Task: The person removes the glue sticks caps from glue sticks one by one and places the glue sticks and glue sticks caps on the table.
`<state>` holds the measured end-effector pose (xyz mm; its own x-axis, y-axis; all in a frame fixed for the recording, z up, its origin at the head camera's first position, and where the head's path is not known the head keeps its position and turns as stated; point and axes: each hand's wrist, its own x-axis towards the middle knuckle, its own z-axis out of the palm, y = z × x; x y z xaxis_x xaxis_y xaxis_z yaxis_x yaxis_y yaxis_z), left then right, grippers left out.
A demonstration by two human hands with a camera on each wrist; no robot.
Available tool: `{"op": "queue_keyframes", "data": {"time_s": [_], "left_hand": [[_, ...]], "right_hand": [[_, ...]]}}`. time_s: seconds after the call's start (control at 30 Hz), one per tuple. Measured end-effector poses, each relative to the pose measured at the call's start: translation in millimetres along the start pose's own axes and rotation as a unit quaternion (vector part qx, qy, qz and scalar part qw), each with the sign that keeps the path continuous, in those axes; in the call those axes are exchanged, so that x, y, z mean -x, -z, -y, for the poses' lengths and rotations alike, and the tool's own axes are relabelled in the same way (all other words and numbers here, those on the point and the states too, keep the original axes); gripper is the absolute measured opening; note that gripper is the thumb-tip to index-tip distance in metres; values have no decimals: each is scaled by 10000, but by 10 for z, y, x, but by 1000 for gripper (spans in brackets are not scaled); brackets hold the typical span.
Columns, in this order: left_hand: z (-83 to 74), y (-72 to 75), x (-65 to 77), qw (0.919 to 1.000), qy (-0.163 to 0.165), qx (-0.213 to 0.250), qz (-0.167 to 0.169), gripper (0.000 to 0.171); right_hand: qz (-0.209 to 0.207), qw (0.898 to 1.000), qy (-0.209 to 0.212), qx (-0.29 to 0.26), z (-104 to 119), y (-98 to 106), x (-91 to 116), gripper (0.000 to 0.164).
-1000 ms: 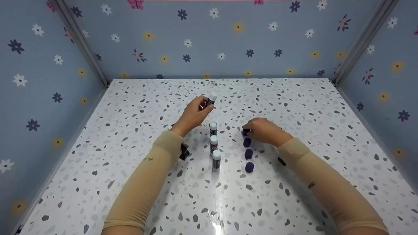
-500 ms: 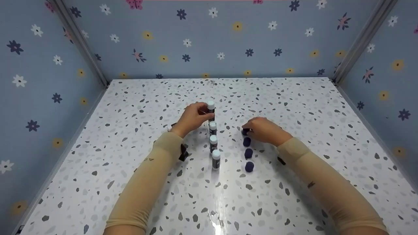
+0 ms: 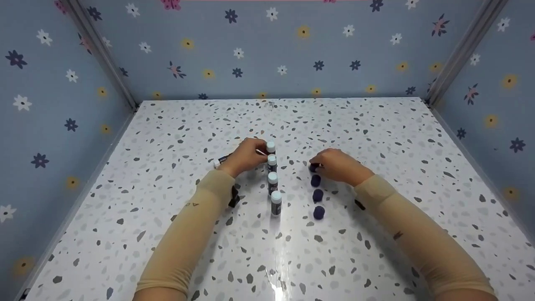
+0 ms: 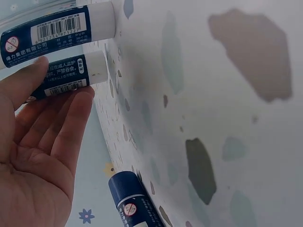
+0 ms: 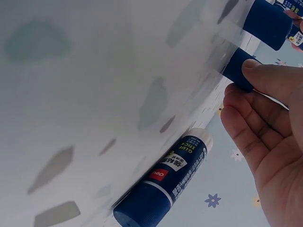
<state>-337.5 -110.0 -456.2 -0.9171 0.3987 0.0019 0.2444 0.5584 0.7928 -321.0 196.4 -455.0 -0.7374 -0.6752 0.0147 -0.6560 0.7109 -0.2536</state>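
Note:
At the far end of a row of upright glue sticks, my left hand (image 3: 246,155) grips a glue stick (image 4: 66,75) with a navy label and white ends. Fingers and thumb wrap its barrel, and its white end is close to the tabletop. Right beside it stands another glue stick (image 4: 47,33). My right hand (image 3: 338,166) pinches a dark blue glue stick cap (image 5: 239,71) between thumb and fingers, low at the table. That cap is at the far end of a row of caps, with another blue cap (image 5: 267,23) just before it.
Nearer in the rows are a glue stick (image 3: 276,203) and a cap (image 3: 319,212). A capped glue stick (image 4: 135,198) lies beyond my left hand, and another capped glue stick (image 5: 163,179) lies near my right. Flowered panels (image 3: 276,50) wall the speckled table (image 3: 188,259).
My left hand has brought the glue stick down and nearer, from raised and tilted to upright at the row's far end. My right hand stays on its cap.

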Motion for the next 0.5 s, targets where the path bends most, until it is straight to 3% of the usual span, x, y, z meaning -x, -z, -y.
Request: {"op": "queue_keyframes", "data": {"time_s": [0.5], "left_hand": [[-23,6,24,9998,129,-80,128,27]], "right_hand": [[-1,10000,59,-1,-8,-5,-10,13]]}}
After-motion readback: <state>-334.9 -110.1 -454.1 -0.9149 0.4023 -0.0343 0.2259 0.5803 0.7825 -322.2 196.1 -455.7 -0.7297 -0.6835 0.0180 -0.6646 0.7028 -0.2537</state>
